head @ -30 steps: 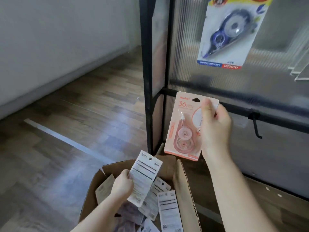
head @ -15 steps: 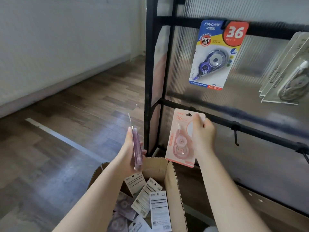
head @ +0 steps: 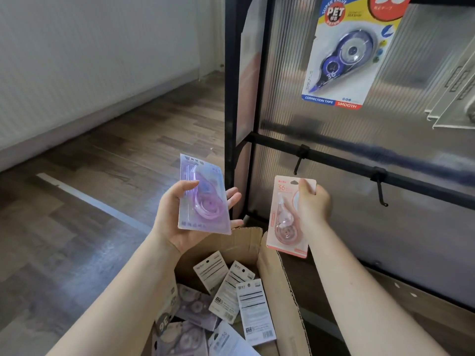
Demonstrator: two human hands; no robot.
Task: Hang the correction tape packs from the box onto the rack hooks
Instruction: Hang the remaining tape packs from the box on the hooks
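Note:
My left hand (head: 180, 222) holds a purple correction tape pack (head: 204, 196) face up in its palm, thumb over the left edge, above the cardboard box (head: 280, 286). My right hand (head: 312, 205) pinches a pink correction tape pack (head: 284, 219) near its top, just below a bare black hook (head: 298, 163) on the rack's lower bar (head: 341, 160). A second bare hook (head: 380, 188) hangs to the right. Several more packs (head: 231, 291) lie in the box, mostly back side up. A blue pack (head: 347, 55) hangs on the upper row.
The black rack frame (head: 231, 98) with a ribbed translucent back panel stands right of the box. Clear-backed packs (head: 457, 93) hang at the upper right edge. Wood floor with a pale line (head: 97, 204) stretches left toward a white wall.
My left hand has lifted the purple pack higher and turned it from edge-on to face up. My right hand keeps the pink pack under the lower bar. The view has moved closer to the rack.

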